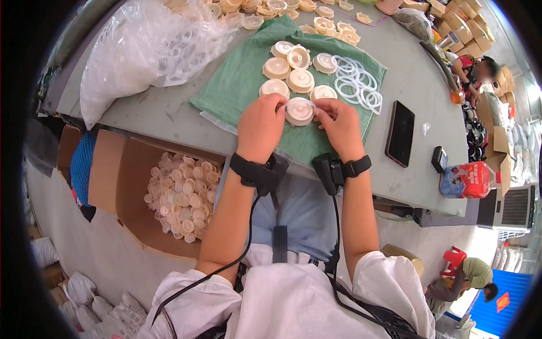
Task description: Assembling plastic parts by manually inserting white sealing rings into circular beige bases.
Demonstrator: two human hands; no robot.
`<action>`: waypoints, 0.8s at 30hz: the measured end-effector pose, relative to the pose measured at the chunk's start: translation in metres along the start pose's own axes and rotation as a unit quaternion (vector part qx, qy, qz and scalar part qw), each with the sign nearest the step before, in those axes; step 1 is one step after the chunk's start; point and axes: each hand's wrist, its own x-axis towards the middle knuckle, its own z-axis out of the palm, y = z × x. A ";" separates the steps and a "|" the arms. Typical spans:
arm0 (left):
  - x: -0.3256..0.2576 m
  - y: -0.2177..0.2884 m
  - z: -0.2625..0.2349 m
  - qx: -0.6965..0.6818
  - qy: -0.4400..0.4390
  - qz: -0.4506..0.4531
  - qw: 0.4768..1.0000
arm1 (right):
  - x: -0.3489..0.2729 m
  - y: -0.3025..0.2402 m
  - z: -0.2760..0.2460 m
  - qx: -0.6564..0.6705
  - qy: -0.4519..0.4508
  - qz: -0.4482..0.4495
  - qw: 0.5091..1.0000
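A cream round plastic cap lies on a green cloth between my two hands. Around its upper edge runs a thin whitish ring. My left hand pinches the ring at the left, its thumb and forefinger closed against the cap. On the opposite side my right hand grips the ring the same way, fingertips close together. Beyond my fingers several similar caps sit in a loose cluster. To their right, a pile of translucent white rings overlaps on the cloth.
A clear bag of rings stands at the table's left. Below is a cardboard box of cream parts. A phone, a small black case and a red-blue package lie right. Other people are at the far right.
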 end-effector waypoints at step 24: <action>0.023 0.000 0.001 0.142 -0.062 0.015 0.988 | 0.009 -0.001 0.009 -0.074 0.066 0.005 0.995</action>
